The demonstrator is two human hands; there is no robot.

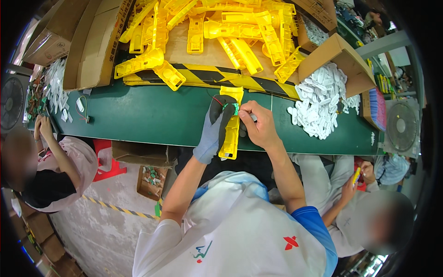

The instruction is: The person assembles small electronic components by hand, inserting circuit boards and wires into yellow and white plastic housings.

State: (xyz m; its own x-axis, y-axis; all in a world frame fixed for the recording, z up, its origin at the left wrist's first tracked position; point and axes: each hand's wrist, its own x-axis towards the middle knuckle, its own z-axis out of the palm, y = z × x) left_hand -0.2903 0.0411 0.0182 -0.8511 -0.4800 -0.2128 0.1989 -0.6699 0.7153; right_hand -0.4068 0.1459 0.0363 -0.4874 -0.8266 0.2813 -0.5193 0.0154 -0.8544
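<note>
My left hand, in a grey-blue glove, is closed around a long yellow plastic housing near the front edge of the green table. A small green circuit board with a thin red wire lies against the upper half of the housing, by the gloved fingertips. My right hand is bare and closed, its thumb and forefinger pinched just right of the board. Something small and whitish shows between those fingers, too covered to name.
A heap of yellow housings fills a tray edged in black-and-yellow tape at the back. White plastic parts spill from a cardboard box at right. More white parts and boards lie at left. Co-workers sit on both sides.
</note>
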